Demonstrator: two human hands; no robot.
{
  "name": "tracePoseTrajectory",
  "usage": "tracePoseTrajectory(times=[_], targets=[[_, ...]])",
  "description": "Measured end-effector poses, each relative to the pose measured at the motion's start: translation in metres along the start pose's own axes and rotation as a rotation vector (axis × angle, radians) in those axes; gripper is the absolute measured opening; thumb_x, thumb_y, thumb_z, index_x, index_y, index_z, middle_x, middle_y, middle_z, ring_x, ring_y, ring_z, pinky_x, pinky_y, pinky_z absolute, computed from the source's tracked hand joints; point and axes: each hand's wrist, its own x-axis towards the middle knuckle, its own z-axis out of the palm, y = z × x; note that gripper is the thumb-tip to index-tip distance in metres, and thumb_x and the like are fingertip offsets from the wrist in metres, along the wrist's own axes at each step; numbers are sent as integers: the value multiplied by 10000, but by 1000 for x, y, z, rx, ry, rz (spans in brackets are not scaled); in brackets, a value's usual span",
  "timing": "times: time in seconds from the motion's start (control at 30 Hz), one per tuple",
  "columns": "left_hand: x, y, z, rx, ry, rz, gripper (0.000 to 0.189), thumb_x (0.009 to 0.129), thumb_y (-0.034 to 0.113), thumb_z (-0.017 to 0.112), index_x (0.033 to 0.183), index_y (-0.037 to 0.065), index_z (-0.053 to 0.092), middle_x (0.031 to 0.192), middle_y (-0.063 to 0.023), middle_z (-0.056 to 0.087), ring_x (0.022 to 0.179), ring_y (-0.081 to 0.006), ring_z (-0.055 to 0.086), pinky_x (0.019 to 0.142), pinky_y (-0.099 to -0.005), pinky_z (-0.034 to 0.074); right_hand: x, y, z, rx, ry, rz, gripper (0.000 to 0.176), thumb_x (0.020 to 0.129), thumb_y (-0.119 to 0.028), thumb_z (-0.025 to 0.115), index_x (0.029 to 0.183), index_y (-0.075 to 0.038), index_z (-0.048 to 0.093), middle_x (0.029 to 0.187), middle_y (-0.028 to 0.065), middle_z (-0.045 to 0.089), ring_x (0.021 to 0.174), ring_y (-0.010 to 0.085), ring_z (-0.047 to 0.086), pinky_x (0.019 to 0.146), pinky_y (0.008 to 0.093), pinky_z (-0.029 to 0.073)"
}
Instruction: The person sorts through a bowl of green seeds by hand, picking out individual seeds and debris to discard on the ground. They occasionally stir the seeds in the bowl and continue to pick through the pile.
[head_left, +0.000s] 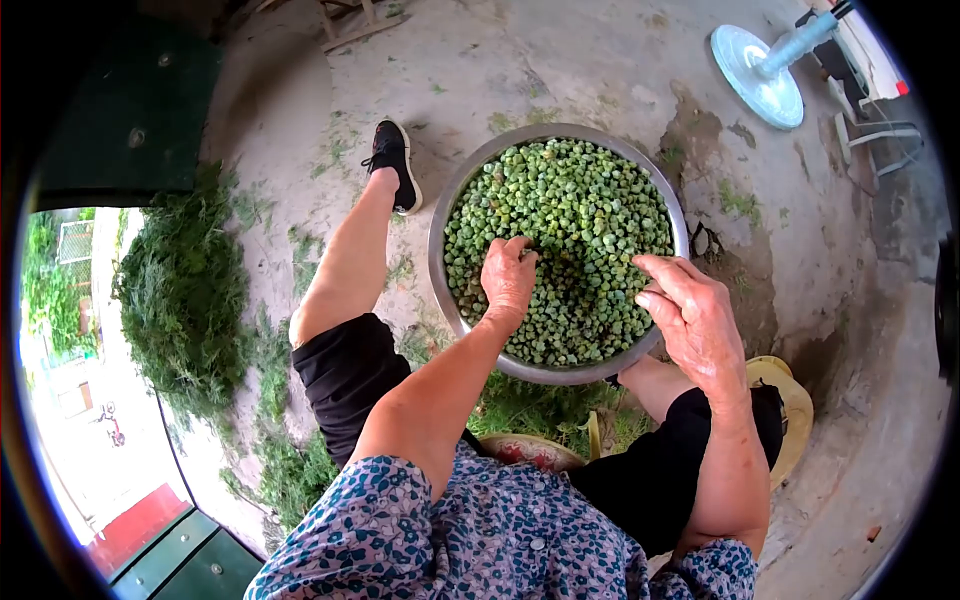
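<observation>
Two bare hands work over a wide metal basin (437,250) filled with small green round pieces (600,190), and the relation that matters is across the heap: with twelve o'clock at the top of the view, a darker hollow near the basin's middle lies at about three o'clock from the left hand (510,277) and about nine o'clock from the right hand (698,322). The left hand is the nearer, its fingers right beside that hollow, while the right hand reaches in over the rim at about four o'clock. The heap is round, with no long axis to line up with. The left hand's fingers curl down toward the pieces; their tips are partly hidden, so I cannot tell whether they pinch anything. The right hand is partly open, forefinger and thumb reaching toward nine o'clock with a narrow gap between their tips; nothing held shows clearly there. At about nine o'clock from the basin, well apart from it, feathery green plants (185,300) lie piled on the floor (640,70).
</observation>
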Motion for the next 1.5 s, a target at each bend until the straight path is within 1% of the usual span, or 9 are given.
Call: tracePoseTrajectory(times=[0.3, 0.47, 0.73, 1.0, 1.07, 1.1, 1.23, 1.33, 1.5], targets=[[18, -5, 12, 365, -15, 305, 176, 672, 128, 643, 843, 87, 655, 798, -98, 532, 812, -286, 543, 692, -413, 435, 2, -3, -7, -28, 17, -13, 276, 775, 13, 583, 1051, 11, 567, 834, 131, 578, 677, 214, 600, 619, 289, 469], [23, -18, 13, 345, -31, 400, 96, 683, 128, 638, 756, 67, 629, 769, -104, 501, 800, -297, 533, 676, -420, 433, 0, -1, -7, 12, 4, 13, 310, 770, -18, 609, 1075, -1, 555, 912, 159, 583, 754, 325, 585, 646, 351, 469], [-15, 12, -39, -556, -419, -158, 210, 755, 115, 645, 902, -34, 627, 775, -86, 623, 718, -137, 549, 686, -269, 444, 3, 3, 4, -145, -106, -20, 284, 784, -60, 600, 1057, 7, 559, 880, 158, 576, 747, 331, 567, 655, 377, 447], [-82, -88, -79, -181, -318, -381, 232, 711, 125, 652, 869, -44, 640, 769, -101, 631, 687, -177, 571, 618, -315, 448, -2, -5, -1, -124, -57, 3, 281, 784, -89, 610, 1055, -25, 575, 916, 150, 602, 817, 330, 581, 710, 375, 463], [-90, -161, -59, -158, -154, -537, 158, 712, 101, 654, 788, -36, 636, 722, -92, 624, 633, -173, 561, 573, -322, 438, -3, 0, -4, -108, -36, -1, 285, 781, -82, 612, 1058, -25, 574, 912, 156, 598, 801, 338, 578, 704, 381, 459], [-76, -147, -61, 164, -241, -856, 140, 717, 114, 658, 741, -19, 627, 715, -89, 620, 581, -171, 548, 549, -321, 432, -3, 3, -4, -106, -26, -3, 284, 780, -80, 613, 1056, -25, 574, 910, 159, 597, 799, 338, 578, 702, 382, 458], [-57, -159, -58, 53, -277, -726, 205, 737, 162, 625, 812, -28, 634, 761, -133, 623, 603, -228, 569, 576, -325, 446, -5, 3, -6, -105, 8, 6, 276, 774, -68, 616, 1042, -17, 575, 901, 167, 594, 783, 345, 572, 685, 390, 449], [-53, -80, -49, -385, 35, -398, 230, 741, 173, 615, 870, -13, 655, 765, -136, 642, 675, -228, 596, 648, -323, 466, -5, 5, -6, -72, 25, 12, 279, 771, -64, 618, 1042, -15, 574, 901, 172, 594, 764, 350, 573, 669, 391, 450], [8, -21, -25, -205, 47, -180, 255, 737, 185, 636, 935, 26, 662, 832, -128, 667, 750, -217, 624, 720, -312, 474, -5, 5, -9, -31, 8, 23, 294, 774, -48, 611, 1059, 6, 565, 901, 181, 591, 734, 356, 576, 637, 377, 454]])
